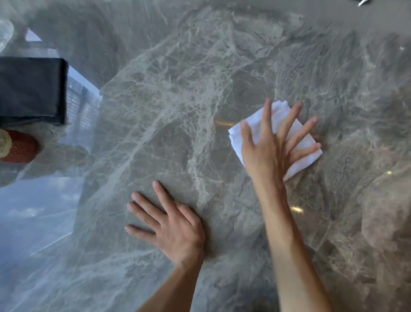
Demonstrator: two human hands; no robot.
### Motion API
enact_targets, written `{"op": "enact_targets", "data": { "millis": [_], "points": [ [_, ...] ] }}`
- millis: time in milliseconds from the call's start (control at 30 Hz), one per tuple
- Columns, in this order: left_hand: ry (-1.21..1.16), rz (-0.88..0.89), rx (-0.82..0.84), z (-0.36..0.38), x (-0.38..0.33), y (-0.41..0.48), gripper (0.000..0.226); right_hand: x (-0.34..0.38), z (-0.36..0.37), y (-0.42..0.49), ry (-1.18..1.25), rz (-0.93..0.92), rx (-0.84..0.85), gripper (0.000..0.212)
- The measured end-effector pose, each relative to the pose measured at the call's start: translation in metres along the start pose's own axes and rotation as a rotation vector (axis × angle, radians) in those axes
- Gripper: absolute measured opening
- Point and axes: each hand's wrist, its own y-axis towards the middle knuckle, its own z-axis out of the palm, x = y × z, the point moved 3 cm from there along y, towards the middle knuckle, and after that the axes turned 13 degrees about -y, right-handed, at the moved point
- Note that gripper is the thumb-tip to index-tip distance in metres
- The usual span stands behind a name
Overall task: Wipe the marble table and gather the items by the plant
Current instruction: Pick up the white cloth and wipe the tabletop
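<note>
The grey veined marble table (178, 100) fills the view. My right hand (269, 147) lies flat with spread fingers on a folded white cloth (304, 153), pressing it against the marble right of centre. My left hand (171, 227) rests palm down on the bare marble near me, fingers apart and holding nothing. No plant is in view.
A folded dark cloth (31, 89) lies at the left edge. Just below it sits a red and cream object (17, 145), partly cut off. The glossy surface mirrors sky and a building on the left. A small light object (362, 2) peeks in at the top right.
</note>
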Motion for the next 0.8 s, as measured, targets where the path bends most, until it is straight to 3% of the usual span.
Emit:
{"op": "enact_targets", "data": {
  "millis": [100, 267, 467, 567, 700, 800],
  "points": [
    [0.007, -0.002, 0.008, 0.0, 0.0, -0.001, 0.066, -0.02, 0.021, -0.009, -0.219, -0.219, -0.034, 0.072],
    [0.014, -0.015, 0.008, 0.001, 0.001, 0.001, 0.066, -0.009, 0.023, 0.046, -0.136, -0.082, -0.112, 0.074],
    [0.028, -0.009, 0.002, 0.003, 0.002, 0.0, 0.066, -0.007, 0.004, 0.148, -0.092, -0.115, -0.078, 0.099],
    [0.025, -0.011, -0.007, 0.003, 0.001, -0.001, 0.066, -0.005, 0.004, 0.15, -0.086, -0.117, -0.069, 0.093],
    [0.015, -0.027, -0.02, 0.0, -0.001, -0.003, 0.066, -0.027, 0.003, 0.126, -0.211, -0.452, -0.095, 0.073],
    [0.028, -0.044, -0.023, -0.002, -0.004, -0.003, 0.067, -0.064, -0.008, 0.136, -0.381, -0.666, -0.166, 0.072]
  ]
}}
